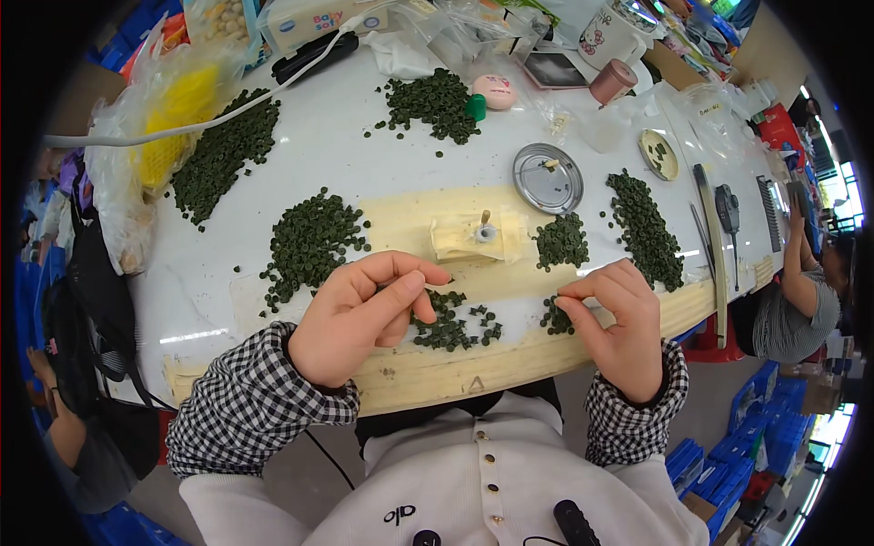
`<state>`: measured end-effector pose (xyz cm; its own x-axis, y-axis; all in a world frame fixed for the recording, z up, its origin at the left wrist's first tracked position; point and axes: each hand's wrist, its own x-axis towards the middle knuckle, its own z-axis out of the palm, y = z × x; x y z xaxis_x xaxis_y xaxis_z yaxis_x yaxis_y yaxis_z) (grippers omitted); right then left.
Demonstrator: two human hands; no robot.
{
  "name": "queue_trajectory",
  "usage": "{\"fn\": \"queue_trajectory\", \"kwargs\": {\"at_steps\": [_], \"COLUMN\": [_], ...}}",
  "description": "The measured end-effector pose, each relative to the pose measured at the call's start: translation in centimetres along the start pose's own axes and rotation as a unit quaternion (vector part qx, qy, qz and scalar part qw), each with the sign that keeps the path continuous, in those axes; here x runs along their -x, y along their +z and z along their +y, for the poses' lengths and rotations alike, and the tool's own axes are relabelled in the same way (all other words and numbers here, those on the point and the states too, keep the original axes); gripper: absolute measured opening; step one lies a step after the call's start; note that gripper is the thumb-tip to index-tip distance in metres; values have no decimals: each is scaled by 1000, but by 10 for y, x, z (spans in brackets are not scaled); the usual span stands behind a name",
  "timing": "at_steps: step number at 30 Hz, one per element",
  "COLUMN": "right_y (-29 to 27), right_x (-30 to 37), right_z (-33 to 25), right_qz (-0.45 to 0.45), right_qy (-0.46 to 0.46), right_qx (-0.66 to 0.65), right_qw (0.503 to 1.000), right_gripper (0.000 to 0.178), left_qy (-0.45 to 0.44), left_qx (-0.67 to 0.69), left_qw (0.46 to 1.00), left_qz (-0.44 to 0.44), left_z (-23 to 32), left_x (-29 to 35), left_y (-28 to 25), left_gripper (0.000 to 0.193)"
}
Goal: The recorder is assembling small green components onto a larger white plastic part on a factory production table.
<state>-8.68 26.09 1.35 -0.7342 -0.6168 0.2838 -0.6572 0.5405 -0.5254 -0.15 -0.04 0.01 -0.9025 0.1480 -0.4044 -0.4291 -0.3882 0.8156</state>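
Note:
My left hand (369,309) is closed in a pinch above the near edge of the table, and a thin pale piece seems to show at its fingertips. Beside it lies a loose pile of small dark green pieces (449,329). My right hand (619,318) also pinches, its fingertips at a small heap of the same green pieces (556,317); whatever they grip is too small to name. Between and beyond the hands, a tape-covered block (451,238) with a small metal ring and an upright peg is fixed on yellowish tape (391,214).
More green piles (314,238) lie around the white table (309,136). A round metal lid (547,178) sits beyond the block. Tweezers (703,238) and a long flat strip (710,246) lie at right. Plastic bags (173,118), a white cable (218,118) and a mug (612,36) line the far side.

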Motion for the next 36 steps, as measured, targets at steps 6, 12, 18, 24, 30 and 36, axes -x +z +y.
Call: {"fn": "queue_trajectory", "kwargs": {"at_steps": [6,12,18,24,30,36], "right_y": [18,30,32,30,35,23], "right_x": [-1,-7,-6,-6,-4,-12], "right_z": [-2,-7,-9,-11,-15,-29], "right_qz": [-5,-2,-9,-16,5,19], "right_qy": [-8,-48,-61,-50,-49,-64], "right_qx": [48,51,35,-10,-33,-94], "right_qw": [999,998,997,999,998,993], "right_gripper": [12,13,14,13,12,19], "left_qy": [-13,-4,-12,-12,-16,-6], "left_qx": [107,61,48,84,61,46], "left_qw": [994,997,998,996,997,999], "left_qz": [-14,-46,-45,-34,-34,-26], "left_z": [1,-1,-4,-2,-2,-3], "left_x": [-1,-1,-1,-1,0,0], "left_y": [4,-1,-2,2,2,-1], "left_gripper": [26,24,31,30,22,14]}}
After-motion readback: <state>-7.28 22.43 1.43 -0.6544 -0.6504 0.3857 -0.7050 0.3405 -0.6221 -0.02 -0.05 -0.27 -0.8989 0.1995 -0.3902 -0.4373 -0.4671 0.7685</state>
